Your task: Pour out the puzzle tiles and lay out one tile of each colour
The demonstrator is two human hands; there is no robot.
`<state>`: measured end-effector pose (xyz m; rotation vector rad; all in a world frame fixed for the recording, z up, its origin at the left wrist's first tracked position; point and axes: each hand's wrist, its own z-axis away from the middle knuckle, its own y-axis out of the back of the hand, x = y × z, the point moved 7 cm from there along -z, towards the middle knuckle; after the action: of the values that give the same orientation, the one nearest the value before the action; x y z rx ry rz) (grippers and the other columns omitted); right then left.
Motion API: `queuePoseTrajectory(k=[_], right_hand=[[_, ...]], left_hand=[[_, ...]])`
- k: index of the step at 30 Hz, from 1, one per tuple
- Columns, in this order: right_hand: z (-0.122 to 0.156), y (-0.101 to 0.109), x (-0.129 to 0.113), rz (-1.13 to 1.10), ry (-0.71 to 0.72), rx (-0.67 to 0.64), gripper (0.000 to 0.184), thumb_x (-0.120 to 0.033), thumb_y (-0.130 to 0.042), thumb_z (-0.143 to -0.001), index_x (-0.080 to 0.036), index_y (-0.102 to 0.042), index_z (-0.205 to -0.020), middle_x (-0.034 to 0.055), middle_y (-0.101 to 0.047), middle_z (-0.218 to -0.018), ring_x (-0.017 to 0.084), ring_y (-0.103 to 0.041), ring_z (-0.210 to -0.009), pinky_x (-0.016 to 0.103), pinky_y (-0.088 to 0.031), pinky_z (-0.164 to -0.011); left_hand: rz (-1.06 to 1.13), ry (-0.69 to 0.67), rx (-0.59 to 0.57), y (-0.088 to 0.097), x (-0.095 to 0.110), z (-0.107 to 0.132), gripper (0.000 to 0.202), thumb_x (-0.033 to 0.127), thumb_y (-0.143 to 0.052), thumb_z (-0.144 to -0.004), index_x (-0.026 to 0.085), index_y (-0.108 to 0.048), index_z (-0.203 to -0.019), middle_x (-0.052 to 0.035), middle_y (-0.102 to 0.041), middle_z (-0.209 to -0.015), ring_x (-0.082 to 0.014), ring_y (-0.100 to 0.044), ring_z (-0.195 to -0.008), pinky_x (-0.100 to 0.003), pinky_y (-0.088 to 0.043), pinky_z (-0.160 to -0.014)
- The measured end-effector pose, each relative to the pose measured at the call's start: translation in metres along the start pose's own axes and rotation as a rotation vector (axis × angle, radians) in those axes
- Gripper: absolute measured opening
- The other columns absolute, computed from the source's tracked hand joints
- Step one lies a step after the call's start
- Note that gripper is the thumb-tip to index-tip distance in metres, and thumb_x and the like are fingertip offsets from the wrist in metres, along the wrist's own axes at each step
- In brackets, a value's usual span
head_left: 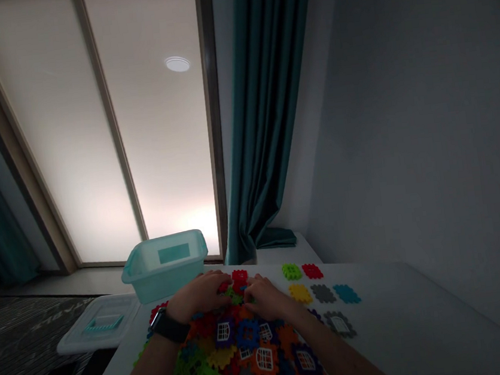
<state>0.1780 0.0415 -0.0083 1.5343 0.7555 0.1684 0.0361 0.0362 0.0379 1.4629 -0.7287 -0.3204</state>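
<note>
A heap of interlocking plastic waffle blocks (pixel 242 357) in many colours, some with white window frames, fills the near middle of the white table (pixel 405 320). My left hand (pixel 197 296), with a black watch (pixel 166 326) on its wrist, lies over the far edge of the heap. My right hand (pixel 262 298) rests there too, fingertips towards a red block (pixel 240 279) and a green block (pixel 234 297) between the hands. Whether either hand grips a block is hidden. To the right, a lime block (pixel 291 271), a red block (pixel 312 271), a yellow block (pixel 300 294), a grey block (pixel 323 293) and a blue block (pixel 346 294) lie apart.
A pale teal plastic bin (pixel 164 267) stands beyond the table's far edge, and its clear lid (pixel 98 323) lies to the left. A grey window block (pixel 339 324) lies right of the heap. A teal curtain (pixel 269 119) hangs by a bright window (pixel 157 132).
</note>
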Motion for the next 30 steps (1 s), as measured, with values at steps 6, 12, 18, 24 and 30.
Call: queuePoseTrajectory(k=[6,12,18,24,30], right_hand=[[0.007,0.016,-0.001,-0.13,0.016,0.054,0.011,-0.02,-0.063,-0.085,-0.021,-0.073,-0.08,0.0043,-0.07,-0.092,0.024,-0.062,-0.098,0.033,-0.043,-0.088],[0.015,0.026,0.005,-0.348,-0.026,0.183,0.012,-0.023,-0.06,-0.088,-0.02,-0.07,-0.082,0.0037,-0.072,-0.087,0.022,-0.065,-0.086,0.029,-0.047,-0.076],[0.017,0.035,0.01,-0.561,-0.082,0.312,0.016,-0.03,-0.059,-0.088,-0.019,-0.068,-0.082,0.0037,-0.071,-0.084,0.021,-0.065,-0.083,0.03,-0.048,-0.075],[0.025,0.054,0.004,-0.691,-0.135,0.306,0.02,-0.036,-0.061,-0.087,-0.018,-0.069,-0.083,0.004,-0.071,-0.082,0.02,-0.065,-0.079,0.03,-0.048,-0.072],[0.033,0.055,0.01,-0.878,-0.235,0.267,0.024,-0.041,-0.064,-0.083,-0.018,-0.069,-0.081,0.0031,-0.07,-0.079,0.02,-0.064,-0.075,0.03,-0.048,-0.07]], left_hand=[[0.104,-0.023,0.018,0.004,0.005,0.001,0.028,0.035,-0.063,-0.087,0.024,-0.068,-0.112,-0.0052,-0.072,-0.107,-0.0253,-0.067,-0.094,-0.035,-0.052,-0.082],[0.261,-0.044,-0.043,-0.001,0.014,-0.003,0.022,0.036,-0.059,-0.088,0.024,-0.071,-0.102,-0.0029,-0.072,-0.096,-0.0213,-0.066,-0.081,-0.03,-0.05,-0.071],[0.386,-0.032,-0.016,-0.006,0.01,-0.009,0.019,0.037,-0.057,-0.089,0.021,-0.067,-0.092,-0.0016,-0.068,-0.085,-0.0182,-0.061,-0.072,-0.028,-0.047,-0.065],[0.52,-0.044,0.084,0.001,0.004,-0.016,0.022,0.038,-0.053,-0.094,0.019,-0.064,-0.093,-0.0018,-0.065,-0.085,-0.0173,-0.06,-0.074,-0.029,-0.048,-0.068],[0.611,-0.073,0.266,0.018,0.01,-0.014,0.021,0.039,-0.055,-0.095,0.021,-0.063,-0.104,-0.0033,-0.067,-0.094,-0.0193,-0.064,-0.084,-0.032,-0.053,-0.075]])
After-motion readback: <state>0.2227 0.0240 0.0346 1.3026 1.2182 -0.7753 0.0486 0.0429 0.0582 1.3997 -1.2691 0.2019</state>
